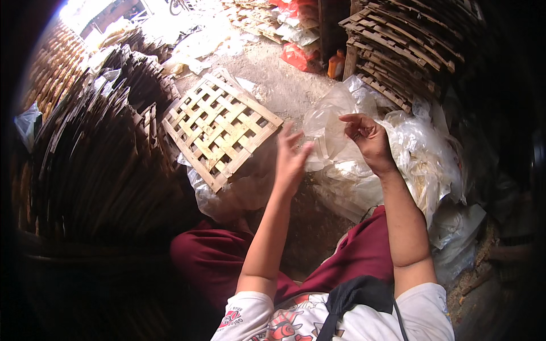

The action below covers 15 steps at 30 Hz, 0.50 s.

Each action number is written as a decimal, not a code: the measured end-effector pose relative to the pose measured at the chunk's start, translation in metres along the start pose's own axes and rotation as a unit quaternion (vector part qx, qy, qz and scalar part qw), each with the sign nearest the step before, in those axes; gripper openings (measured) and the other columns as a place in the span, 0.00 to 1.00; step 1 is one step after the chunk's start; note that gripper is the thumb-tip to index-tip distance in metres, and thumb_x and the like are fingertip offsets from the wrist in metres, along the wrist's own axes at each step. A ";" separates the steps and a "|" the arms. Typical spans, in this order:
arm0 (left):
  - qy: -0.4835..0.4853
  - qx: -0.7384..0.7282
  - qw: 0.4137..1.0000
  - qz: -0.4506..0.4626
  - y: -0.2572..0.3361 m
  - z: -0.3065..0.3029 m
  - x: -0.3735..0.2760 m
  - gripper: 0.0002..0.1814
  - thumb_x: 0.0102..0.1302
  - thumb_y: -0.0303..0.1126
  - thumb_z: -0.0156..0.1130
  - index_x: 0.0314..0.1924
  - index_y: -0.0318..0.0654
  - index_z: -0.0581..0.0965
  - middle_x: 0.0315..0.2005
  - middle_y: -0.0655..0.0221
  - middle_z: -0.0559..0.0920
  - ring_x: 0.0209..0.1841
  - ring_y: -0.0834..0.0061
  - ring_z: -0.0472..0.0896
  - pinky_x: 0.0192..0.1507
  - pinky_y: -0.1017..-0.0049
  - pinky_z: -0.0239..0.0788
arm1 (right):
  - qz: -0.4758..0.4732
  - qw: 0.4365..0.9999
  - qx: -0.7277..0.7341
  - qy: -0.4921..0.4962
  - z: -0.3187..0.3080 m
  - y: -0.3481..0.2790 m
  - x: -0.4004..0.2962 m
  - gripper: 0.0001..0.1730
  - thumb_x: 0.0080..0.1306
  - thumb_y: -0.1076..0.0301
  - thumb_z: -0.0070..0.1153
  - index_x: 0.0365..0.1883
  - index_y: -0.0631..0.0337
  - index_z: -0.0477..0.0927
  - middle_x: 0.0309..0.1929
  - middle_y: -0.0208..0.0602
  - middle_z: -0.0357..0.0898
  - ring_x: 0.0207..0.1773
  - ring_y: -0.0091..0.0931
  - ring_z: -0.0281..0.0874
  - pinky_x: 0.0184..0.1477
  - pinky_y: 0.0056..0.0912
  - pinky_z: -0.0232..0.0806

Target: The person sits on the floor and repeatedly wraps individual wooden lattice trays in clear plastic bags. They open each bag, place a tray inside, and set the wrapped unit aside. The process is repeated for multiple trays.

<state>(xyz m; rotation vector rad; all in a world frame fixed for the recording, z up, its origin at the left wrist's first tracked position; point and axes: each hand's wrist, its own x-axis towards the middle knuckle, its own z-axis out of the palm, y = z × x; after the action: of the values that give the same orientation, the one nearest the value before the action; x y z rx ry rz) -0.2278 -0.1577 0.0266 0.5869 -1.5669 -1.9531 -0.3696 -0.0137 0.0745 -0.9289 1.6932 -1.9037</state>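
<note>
My right hand (367,143) has its thumb and fingertips pinched at the edge of a thin clear plastic sheet (330,123), which hangs to the left of that hand. My left hand (293,149), slightly blurred, has its fingers spread and nothing visible in it. It is near the right corner of a woven bamboo lattice tray (217,123) with a flat slat frame. The tray lies at an angle on plastic sheeting to the left. Beside and below my right hand is a large heap of crumpled clear plastic (418,157).
Dense stacks of lattice trays (94,140) stand at the left, and another tall stack (401,47) is at the upper right. An orange bottle (336,65) stands by a wooden post, near a red plastic bag (296,56).
</note>
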 end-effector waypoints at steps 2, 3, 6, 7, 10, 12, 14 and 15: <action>-0.118 0.037 0.992 0.008 -0.008 0.018 0.009 0.22 0.68 0.35 0.62 0.57 0.29 0.73 0.46 0.61 0.82 0.47 0.78 0.79 0.47 0.77 0.70 | -0.021 1.000 -0.007 0.001 0.010 -0.003 -0.002 0.19 0.67 0.72 0.60 0.56 0.58 0.77 0.38 0.23 0.76 0.41 0.17 0.71 0.51 0.24 0.64; -0.101 0.058 0.993 -0.022 -0.009 0.028 0.012 0.14 0.70 0.34 0.61 0.46 0.29 0.79 0.30 0.68 0.85 0.35 0.82 0.81 0.40 0.78 0.71 | -0.032 0.999 -0.011 0.004 0.014 -0.005 -0.002 0.21 0.67 0.71 0.60 0.58 0.58 0.76 0.39 0.25 0.76 0.42 0.18 0.71 0.52 0.26 0.64; -0.010 0.055 0.998 0.022 -0.008 0.046 0.017 0.12 0.70 0.35 0.60 0.40 0.30 0.81 0.26 0.69 0.84 0.29 0.84 0.80 0.33 0.80 0.70 | -0.232 0.886 -0.345 0.204 0.022 -0.008 -0.002 0.24 0.64 0.66 0.62 0.58 0.56 0.73 0.42 0.40 0.74 0.48 0.35 0.71 0.55 0.39 0.62; 0.003 0.026 0.999 0.030 -0.006 0.051 0.019 0.12 0.71 0.35 0.60 0.40 0.30 0.80 0.26 0.69 0.84 0.28 0.84 0.79 0.32 0.80 0.69 | -0.213 0.864 -0.375 0.258 0.024 -0.006 -0.007 0.22 0.64 0.64 0.62 0.55 0.57 0.74 0.42 0.40 0.74 0.48 0.36 0.71 0.54 0.39 0.63; 0.022 -0.001 0.998 0.061 0.001 0.056 0.021 0.15 0.72 0.37 0.58 0.35 0.31 0.79 0.24 0.71 0.83 0.26 0.86 0.76 0.30 0.80 0.68 | -0.003 0.915 -0.368 0.164 0.026 -0.003 -0.012 0.23 0.60 0.57 0.67 0.47 0.59 0.75 0.35 0.42 0.78 0.42 0.40 0.77 0.45 0.42 0.68; 0.019 -0.036 0.997 0.072 0.005 0.057 0.020 0.17 0.74 0.39 0.56 0.33 0.31 0.79 0.25 0.72 0.83 0.26 0.87 0.75 0.30 0.79 0.68 | 0.075 0.923 -0.362 0.110 0.029 0.010 -0.013 0.25 0.59 0.51 0.68 0.44 0.60 0.76 0.29 0.42 0.81 0.37 0.42 0.80 0.39 0.45 0.70; 0.005 -0.109 0.992 0.070 0.008 0.057 0.019 0.18 0.75 0.40 0.53 0.35 0.32 0.78 0.28 0.72 0.83 0.29 0.87 0.75 0.32 0.80 0.67 | 0.042 0.933 -0.339 0.115 0.029 0.024 -0.013 0.22 0.61 0.51 0.66 0.41 0.60 0.77 0.30 0.42 0.82 0.37 0.42 0.81 0.40 0.44 0.70; -0.003 -0.106 0.992 0.062 0.007 0.054 0.019 0.18 0.76 0.40 0.52 0.35 0.33 0.78 0.31 0.71 0.83 0.31 0.87 0.75 0.33 0.79 0.68 | 0.025 0.937 -0.329 0.117 0.029 0.027 -0.011 0.21 0.62 0.51 0.65 0.40 0.60 0.78 0.30 0.42 0.82 0.38 0.42 0.81 0.40 0.43 0.70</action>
<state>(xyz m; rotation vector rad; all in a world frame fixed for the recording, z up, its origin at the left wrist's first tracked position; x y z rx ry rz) -0.2756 -0.1318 0.0457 0.3870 -1.3425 -1.9938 -0.3446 -0.0302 0.0471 -0.8859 2.5522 -1.4613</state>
